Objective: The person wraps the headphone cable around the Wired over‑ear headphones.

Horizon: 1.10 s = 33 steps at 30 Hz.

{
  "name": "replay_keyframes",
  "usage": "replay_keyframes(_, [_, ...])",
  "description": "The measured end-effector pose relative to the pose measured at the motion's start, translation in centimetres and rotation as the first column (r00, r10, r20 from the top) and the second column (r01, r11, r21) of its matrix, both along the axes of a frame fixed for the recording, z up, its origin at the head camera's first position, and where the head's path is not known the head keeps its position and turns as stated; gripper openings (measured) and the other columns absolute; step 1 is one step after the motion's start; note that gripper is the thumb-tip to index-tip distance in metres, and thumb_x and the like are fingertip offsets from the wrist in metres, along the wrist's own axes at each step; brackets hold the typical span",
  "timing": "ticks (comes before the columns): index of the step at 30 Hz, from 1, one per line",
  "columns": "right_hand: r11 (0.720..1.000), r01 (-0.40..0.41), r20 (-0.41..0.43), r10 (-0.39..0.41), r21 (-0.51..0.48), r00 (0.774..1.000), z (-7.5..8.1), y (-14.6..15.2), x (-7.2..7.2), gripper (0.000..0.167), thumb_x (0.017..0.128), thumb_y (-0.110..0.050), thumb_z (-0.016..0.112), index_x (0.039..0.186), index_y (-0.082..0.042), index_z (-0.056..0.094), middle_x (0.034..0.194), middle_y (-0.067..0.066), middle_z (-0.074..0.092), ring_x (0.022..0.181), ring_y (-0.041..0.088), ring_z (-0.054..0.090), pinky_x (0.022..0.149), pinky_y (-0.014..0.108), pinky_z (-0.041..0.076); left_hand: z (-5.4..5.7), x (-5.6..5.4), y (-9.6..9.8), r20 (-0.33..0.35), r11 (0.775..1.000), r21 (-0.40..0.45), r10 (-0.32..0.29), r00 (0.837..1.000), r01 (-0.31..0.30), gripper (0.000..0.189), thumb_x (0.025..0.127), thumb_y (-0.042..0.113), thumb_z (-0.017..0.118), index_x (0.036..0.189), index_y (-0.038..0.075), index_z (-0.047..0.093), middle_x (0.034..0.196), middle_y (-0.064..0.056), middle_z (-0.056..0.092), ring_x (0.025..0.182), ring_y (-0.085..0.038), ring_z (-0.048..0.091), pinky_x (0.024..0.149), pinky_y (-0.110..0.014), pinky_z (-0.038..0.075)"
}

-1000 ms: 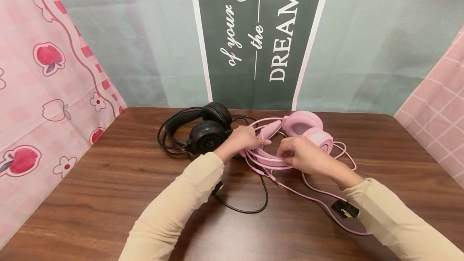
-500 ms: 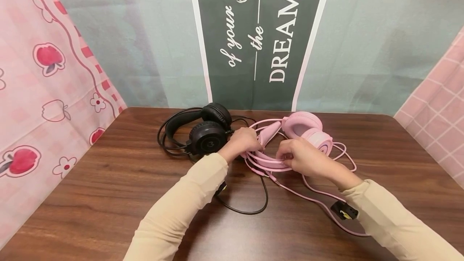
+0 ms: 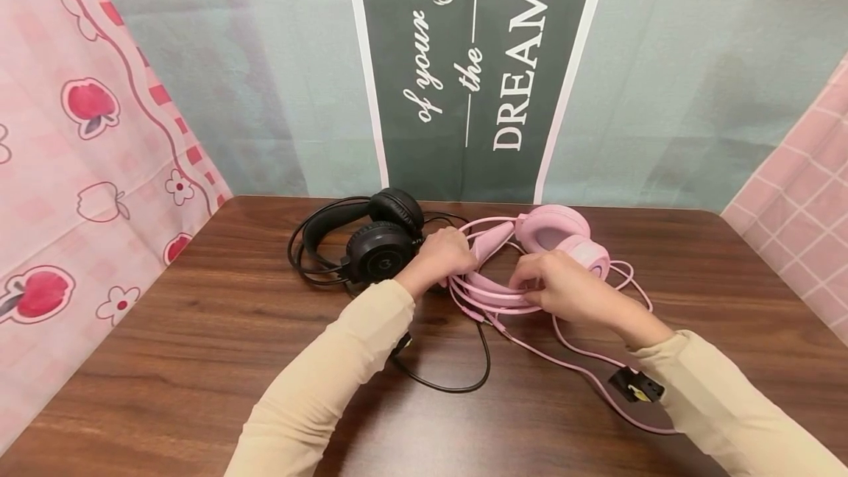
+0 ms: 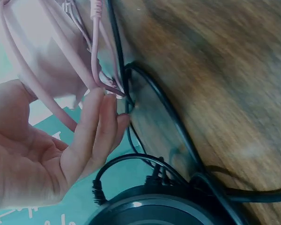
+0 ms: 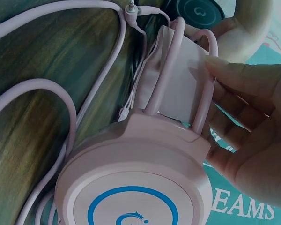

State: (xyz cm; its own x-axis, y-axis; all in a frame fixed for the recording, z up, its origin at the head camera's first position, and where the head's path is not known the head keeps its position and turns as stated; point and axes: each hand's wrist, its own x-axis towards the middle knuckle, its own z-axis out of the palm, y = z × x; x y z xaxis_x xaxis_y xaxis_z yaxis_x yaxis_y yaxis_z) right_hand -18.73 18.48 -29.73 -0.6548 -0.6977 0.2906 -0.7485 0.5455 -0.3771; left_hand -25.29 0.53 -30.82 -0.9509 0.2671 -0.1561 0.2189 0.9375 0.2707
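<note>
A pink headset point(image 3: 493, 299) lies on its side on the table, its two ear cups toward the back right. With thumb and fingers my left hand point(image 3: 447, 252) grips the crown of its headband, shown in the left wrist view as pale padding point(image 4: 51, 56) under pink tubes. Closer to the ear cups, my right hand point(image 3: 553, 282) pinches a headband tube point(image 5: 208, 89) between thumb and fingers. Just left of my left hand is a black headset point(image 3: 380, 249). Its black cable point(image 4: 166, 105) passes near my left fingertips, and part of it is hidden behind the hand.
Pink cable point(image 3: 576, 366) runs forward from the pink headset under the right forearm. A loop of black cable point(image 3: 457, 389) lies on the wooden table point(image 3: 199, 359). Behind the table hangs a printed cloth point(image 3: 265, 79), with pink cloth point(image 3: 86, 190) at the left.
The left thumb, stretched over the headband a second ago, has drawn in behind the hand. My right hand has shifted slightly to the right, still on the band; the headsets stay nearly in place.
</note>
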Motion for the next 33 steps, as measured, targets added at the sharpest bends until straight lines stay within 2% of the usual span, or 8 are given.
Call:
replay_keyframes(5, [1.0,-0.001,0.008,0.001,-0.002,1.0,0.31,0.24,0.13,0.026,0.063,0.014,0.069,0.076,-0.008,0.067,0.073,-0.007,0.057,0.069,0.008,0.053,0.061,0.027,0.048,0.49,0.17,-0.02,-0.04,1.0,0.012,-0.024,0.999,0.025,0.029,0.078,0.018,0.058,0.051,0.013,0.049,0.078,-0.009,0.062,0.037,-0.01,0.054,0.044,-0.019,0.045])
replay_keyframes(9, [1.0,0.005,0.004,-0.005,0.007,1.0,0.38,0.31,0.15,0.026,0.063,0.013,0.069,0.077,-0.009,0.067,0.074,-0.007,0.057,0.069,0.007,0.053,0.061,0.027,0.048,0.69,0.18,0.05,0.001,0.999,0.036,0.0,1.0,0.0,0.024,0.079,0.015,0.056,0.056,0.011,0.054,0.088,-0.014,0.063,0.038,-0.011,0.057,0.05,-0.016,0.046])
replay_keyframes(13, [1.0,0.002,-0.006,-0.002,0.011,1.0,0.35,0.39,0.1,0.027,0.064,0.013,0.069,0.079,-0.009,0.067,0.075,-0.007,0.058,0.07,0.007,0.053,0.062,0.027,0.048,0.67,0.06,0.15,0.04,0.998,0.054,0.025,0.999,-0.027,0.015,0.08,0.013,0.055,0.066,0.008,0.057,0.095,-0.017,0.061,0.04,-0.012,0.059,0.048,-0.016,0.047])
replay_keyframes(15, [1.0,0.001,-0.009,-0.001,0.012,1.0,0.33,0.41,0.07,0.027,0.064,0.013,0.069,0.079,-0.009,0.067,0.076,-0.007,0.058,0.071,0.007,0.053,0.063,0.027,0.048,0.62,-0.01,0.17,0.045,0.998,0.056,0.031,0.999,-0.033,0.012,0.08,0.013,0.054,0.069,0.007,0.058,0.098,-0.018,0.061,0.04,-0.012,0.058,0.047,-0.016,0.048])
replay_keyframes(20, [1.0,0.003,-0.005,-0.003,0.016,1.0,0.33,0.48,0.03,0.028,0.064,0.013,0.068,0.082,-0.009,0.068,0.078,-0.006,0.058,0.073,0.008,0.054,0.065,0.028,0.049,0.55,-0.12,0.1,0.026,0.999,0.045,0.025,0.999,-0.026,0.009,0.079,0.012,0.054,0.076,0.006,0.06,0.106,-0.02,0.058,0.037,-0.01,0.057,0.056,-0.015,0.048])
replay_keyframes(28, [1.0,0.006,0.008,-0.006,0.008,1.0,0.62,0.62,0.12,0.031,0.065,0.015,0.066,0.084,-0.008,0.068,0.08,-0.006,0.059,0.075,0.01,0.054,0.067,0.029,0.049,0.74,-0.2,-0.05,0.027,0.997,0.075,0.025,0.999,-0.027,0.009,0.079,0.012,0.054,0.072,0.008,0.058,0.099,-0.018,0.062,0.036,-0.009,0.055,0.051,-0.014,0.047])
replay_keyframes(33, [1.0,0.005,0.011,-0.005,0.012,1.0,0.83,0.75,0.24,0.031,0.065,0.015,0.066,0.086,-0.008,0.068,0.082,-0.006,0.059,0.077,0.01,0.055,0.069,0.029,0.049,0.78,-0.21,-0.28,0.098,0.986,0.152,0.049,0.994,-0.064,0.006,0.081,0.011,0.052,0.08,0.006,0.056,0.104,-0.025,0.059,0.038,-0.011,0.057,0.049,-0.014,0.049])
